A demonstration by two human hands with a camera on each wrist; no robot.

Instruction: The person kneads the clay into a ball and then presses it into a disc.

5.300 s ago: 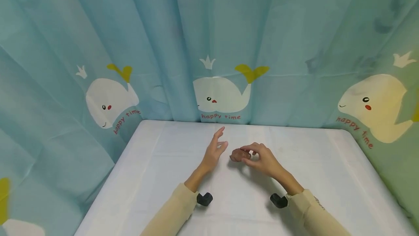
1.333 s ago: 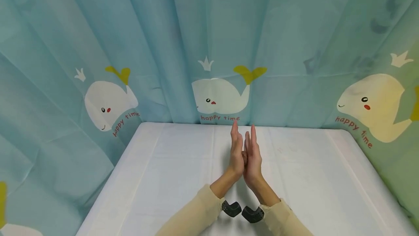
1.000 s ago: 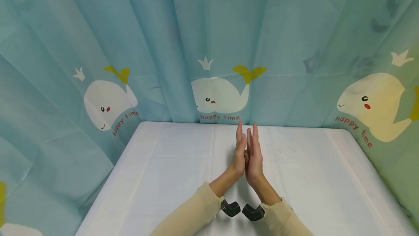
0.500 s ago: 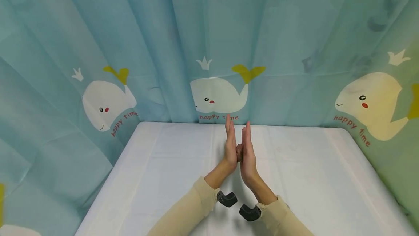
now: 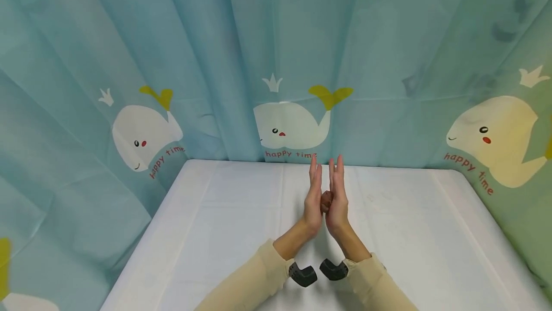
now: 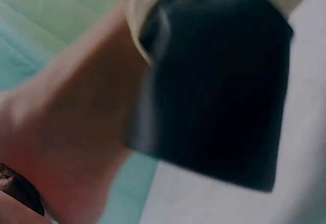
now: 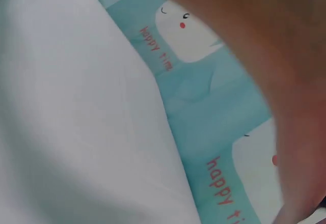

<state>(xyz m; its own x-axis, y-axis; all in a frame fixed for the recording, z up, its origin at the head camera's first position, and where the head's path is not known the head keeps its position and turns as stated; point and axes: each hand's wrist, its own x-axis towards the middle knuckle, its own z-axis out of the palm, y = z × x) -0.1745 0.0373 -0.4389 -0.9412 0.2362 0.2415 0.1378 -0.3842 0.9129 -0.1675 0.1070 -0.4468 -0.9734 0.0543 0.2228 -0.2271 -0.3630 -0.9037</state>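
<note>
Pressed between my two upright palms is a small brown lump (image 5: 327,201) that looks like modelling clay. It sits near the bases of the fingers, above the table, and the palms cover much of it. My left hand (image 5: 313,205) touches it from the left with straight fingers pointing away from me. My right hand (image 5: 338,208), also straight-fingered, lies against its other side. In the left wrist view a bit of the brown lump (image 6: 6,177) shows at the lower left edge. The right wrist view shows a blurred hand (image 7: 300,107) at its right side.
A white-covered table (image 5: 233,234) lies under the hands. Behind and around it hangs a blue-green curtain (image 5: 207,62) printed with whales. Black wrist cameras (image 5: 303,275) sit close together below the hands.
Several seconds ago my right hand pinched the lump and the left stood apart; both palms then came together around it. Over the last second the hands shift slightly against each other and the lump shows more.
</note>
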